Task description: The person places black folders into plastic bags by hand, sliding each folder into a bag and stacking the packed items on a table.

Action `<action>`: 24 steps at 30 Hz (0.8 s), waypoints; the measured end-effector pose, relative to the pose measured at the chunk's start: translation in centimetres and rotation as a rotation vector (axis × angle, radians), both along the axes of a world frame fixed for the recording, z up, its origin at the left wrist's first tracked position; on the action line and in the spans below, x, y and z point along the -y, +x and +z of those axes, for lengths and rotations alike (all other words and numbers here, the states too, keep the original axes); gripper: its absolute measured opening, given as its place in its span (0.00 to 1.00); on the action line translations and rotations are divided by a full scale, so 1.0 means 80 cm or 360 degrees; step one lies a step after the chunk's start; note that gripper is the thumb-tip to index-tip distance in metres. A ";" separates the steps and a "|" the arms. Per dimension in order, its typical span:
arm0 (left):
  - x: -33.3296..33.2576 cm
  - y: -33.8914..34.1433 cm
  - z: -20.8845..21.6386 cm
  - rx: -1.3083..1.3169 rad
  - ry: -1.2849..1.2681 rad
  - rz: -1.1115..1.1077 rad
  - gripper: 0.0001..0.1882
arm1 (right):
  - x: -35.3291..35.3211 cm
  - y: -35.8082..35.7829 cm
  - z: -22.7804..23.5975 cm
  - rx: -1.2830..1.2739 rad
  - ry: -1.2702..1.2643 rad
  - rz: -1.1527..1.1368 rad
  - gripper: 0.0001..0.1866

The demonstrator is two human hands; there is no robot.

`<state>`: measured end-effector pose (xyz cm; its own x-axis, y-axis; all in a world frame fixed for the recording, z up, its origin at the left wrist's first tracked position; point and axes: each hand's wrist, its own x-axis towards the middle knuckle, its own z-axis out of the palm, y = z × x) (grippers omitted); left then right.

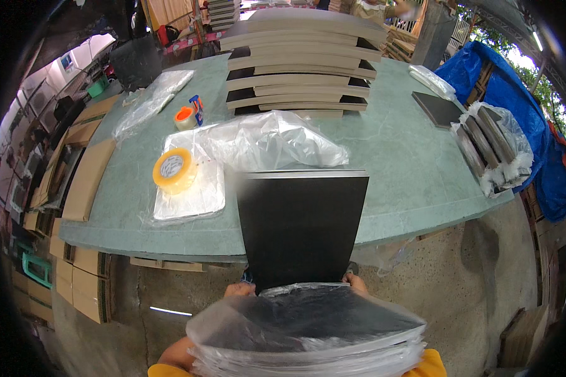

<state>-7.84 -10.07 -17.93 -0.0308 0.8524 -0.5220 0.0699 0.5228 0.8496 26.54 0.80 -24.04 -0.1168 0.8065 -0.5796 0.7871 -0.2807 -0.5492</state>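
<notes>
A thin stack of black boards [302, 226] with pale edges stands tilted against the near edge of the green table. My left hand [240, 289] is closed at its lower left side, and my right hand [356, 283] grips the lower right side. Close to my body, a pile of black sheets in clear plastic [305, 320] covers my wrists and part of the boards' lower end. Just beyond the boards lie a clear plastic bag [277, 141] and a stack of flat plastic bags [195, 198] with a yellow tape roll [173, 171] on top.
The green table [396, 157] holds a tall staggered stack of boards [302, 63] at the back. An orange-and-blue tape dispenser [190, 115] sits left of it. Plastic-wrapped boards [490, 141] and a blue tarp [528, 132] are at the right. Cardboard pieces [88, 286] stand at the left.
</notes>
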 end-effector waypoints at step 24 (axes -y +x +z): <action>-0.020 -0.024 -0.060 -0.0278 -0.0138 -0.0197 0.14 | 0.024 0.002 -0.023 0.0077 0.0516 -0.0048 0.19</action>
